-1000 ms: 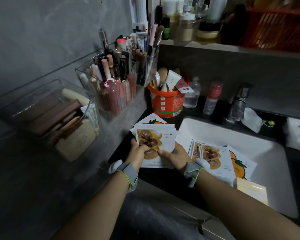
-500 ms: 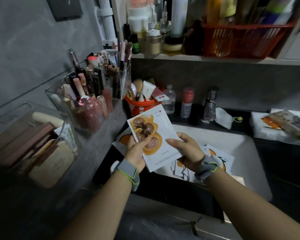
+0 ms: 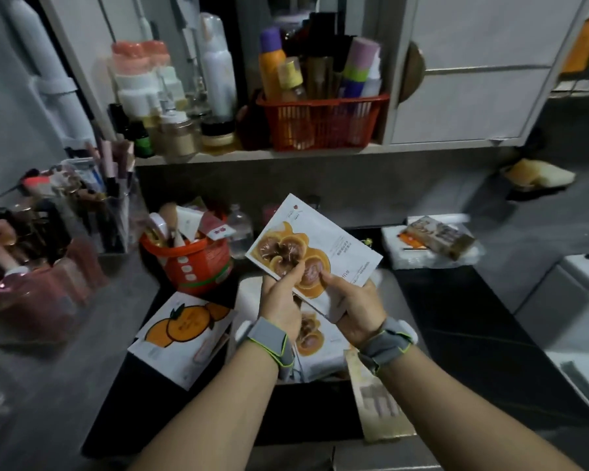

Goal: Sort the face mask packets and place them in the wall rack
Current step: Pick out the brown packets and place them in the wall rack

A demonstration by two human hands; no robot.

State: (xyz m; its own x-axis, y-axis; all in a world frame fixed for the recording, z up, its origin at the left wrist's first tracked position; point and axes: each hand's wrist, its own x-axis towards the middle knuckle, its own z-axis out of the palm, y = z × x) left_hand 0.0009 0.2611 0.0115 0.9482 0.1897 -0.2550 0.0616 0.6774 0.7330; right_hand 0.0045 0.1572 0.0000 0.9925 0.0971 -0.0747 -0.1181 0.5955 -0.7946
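The face mask packets (image 3: 315, 244) point up and away from the left hand (image 3: 279, 302) and right hand (image 3: 357, 309), whose curled fingers (image 3: 332, 277) pinch the near edge.

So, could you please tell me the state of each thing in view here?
held mushroom packet: raised, tilted, face up
left hand: grips that packet
right hand: grips that packet, thumb on front
orange packet: flat on the counter, face up
lower mushroom packet: lying face up beneath the hands
red basket: upright on shelf, full of bottles
cabinet door: closed
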